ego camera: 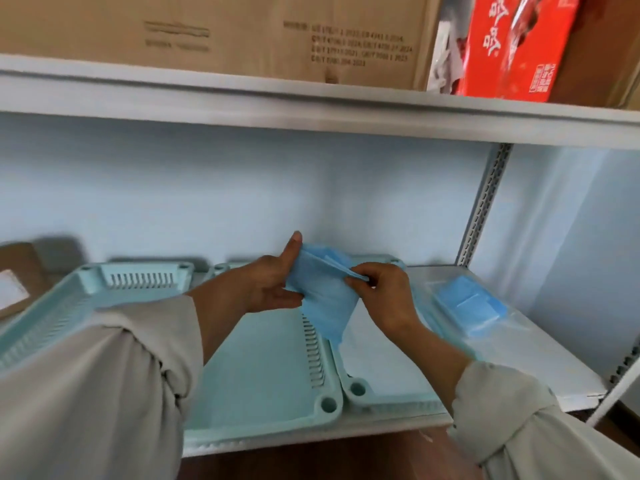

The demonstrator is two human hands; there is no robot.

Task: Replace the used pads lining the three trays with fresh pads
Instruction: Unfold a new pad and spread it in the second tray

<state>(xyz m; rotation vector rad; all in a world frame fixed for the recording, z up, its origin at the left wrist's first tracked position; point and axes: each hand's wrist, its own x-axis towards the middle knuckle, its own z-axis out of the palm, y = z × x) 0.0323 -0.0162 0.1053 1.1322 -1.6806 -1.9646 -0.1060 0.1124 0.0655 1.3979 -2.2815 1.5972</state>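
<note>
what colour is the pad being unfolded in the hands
Light blue; the folded pad shows clearly in the head view, above the pale teal trays.

A thin, matt blue non-woven pad point(322, 296), soft and creased, hangs between both hands. Below the grip lie smooth, semi-gloss pale-green slotted plastic trays point(263, 372). Right of the grip, a glossy clear plastic packet of blue pads point(471, 306) rests on the painted white metal shelf point(561, 368). Above, a matt brown cardboard box point(214, 32).

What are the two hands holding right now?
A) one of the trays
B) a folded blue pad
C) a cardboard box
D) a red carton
B: both the left hand and right hand pinch a folded blue pad above the trays.
</note>
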